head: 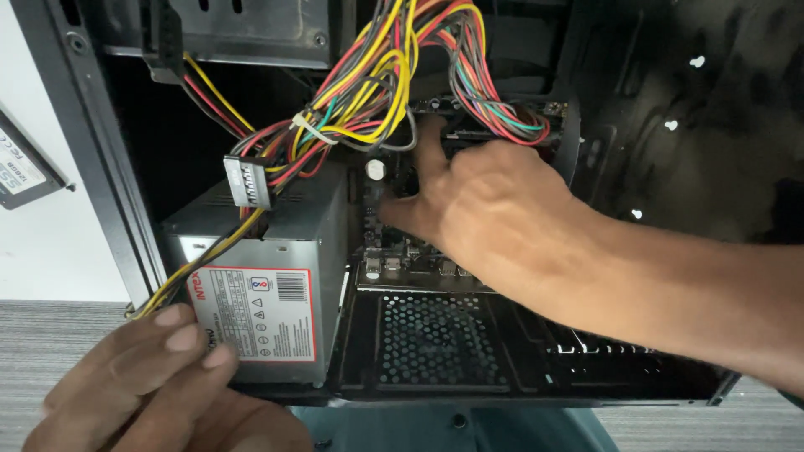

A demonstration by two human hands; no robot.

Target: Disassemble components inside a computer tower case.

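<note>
Grey sheet metal of the power supply [276,276] filled the lower left of the frame, lying inside the open black computer case [670,167], with its labelled face turned toward the camera. The left hand [159,381] rested at the bottom left, fingertips [188,339] laid against the edge of that label, fingers loosely together and pressing rather than clamped around anything. The right hand [494,222] reached in from the right to the middle of the frame, index finger stretched up toward the motherboard [394,251] and the black connector area beneath the cable bundle [377,75]; whether its fingers pinched anything could not be told, since the palm hid them. A loose white connector [249,182] hung in front of the supply at centre left. Judging by this, the step in hand was work at a board connector while the supply was steadied. The next move would call for a firm, straight push or pull, keeping the wires out of the way
</note>
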